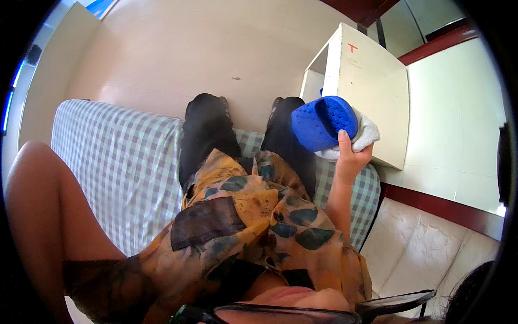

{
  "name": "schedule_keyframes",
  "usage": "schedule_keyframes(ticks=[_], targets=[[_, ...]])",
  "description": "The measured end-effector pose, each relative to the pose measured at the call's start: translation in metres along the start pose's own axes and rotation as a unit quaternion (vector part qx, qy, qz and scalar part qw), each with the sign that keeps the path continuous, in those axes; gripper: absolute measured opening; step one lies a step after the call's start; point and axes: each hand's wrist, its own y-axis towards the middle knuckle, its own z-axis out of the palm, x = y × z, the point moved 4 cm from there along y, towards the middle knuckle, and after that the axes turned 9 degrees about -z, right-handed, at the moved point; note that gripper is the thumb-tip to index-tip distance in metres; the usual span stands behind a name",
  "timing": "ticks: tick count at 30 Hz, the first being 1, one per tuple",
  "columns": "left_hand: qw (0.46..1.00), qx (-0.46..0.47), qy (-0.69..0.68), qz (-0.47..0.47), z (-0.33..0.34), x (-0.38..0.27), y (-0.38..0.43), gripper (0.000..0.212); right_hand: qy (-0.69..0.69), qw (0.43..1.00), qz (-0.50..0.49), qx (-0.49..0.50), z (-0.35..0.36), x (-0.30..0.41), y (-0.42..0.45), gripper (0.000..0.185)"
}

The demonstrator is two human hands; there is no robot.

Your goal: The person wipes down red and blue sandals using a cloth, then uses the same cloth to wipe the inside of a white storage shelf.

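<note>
My right hand (352, 158) holds a blue perforated foam slipper (309, 125) together with a crumpled light grey cloth (366, 131). The thumb presses on the slipper's rim, and the cloth lies behind and under it. Both are raised above my right knee, near the side of a cream cabinet. My left hand is out of view; only the bent left arm shows at the left edge. Before me are my knees in black trousers and a patterned orange-brown top, on a seat with a checked cloth cover (121, 162).
The open-fronted cream cabinet (374, 97) stands at the right, with a small bit of something blue inside. Pale floor (202, 52) lies beyond my feet. A light panel (60, 69) rises at the far left, and a padded cream surface (421, 243) is at the lower right.
</note>
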Motion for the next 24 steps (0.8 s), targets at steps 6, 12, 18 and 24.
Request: schedule_keyframes(ticks=[6, 12, 18, 24], targets=[[1.000, 0.019, 0.007, 0.007, 0.005, 0.005, 0.005, 0.029, 0.006, 1.000, -0.017, 0.013, 0.000, 0.003, 0.003, 0.047], [0.999, 0.042, 0.015, 0.011, 0.007, 0.005, 0.015, 0.029, -0.030, 0.999, 0.003, 0.020, 0.001, -0.001, 0.001, 0.045], [0.999, 0.045, 0.019, 0.001, 0.010, 0.010, 0.013, 0.029, 0.019, 1.000, -0.004, 0.020, 0.001, -0.001, 0.008, 0.045], [1.000, 0.015, 0.015, 0.003, 0.007, 0.009, 0.014, 0.030, 0.048, 0.999, 0.015, -0.008, 0.005, 0.000, 0.010, 0.046]])
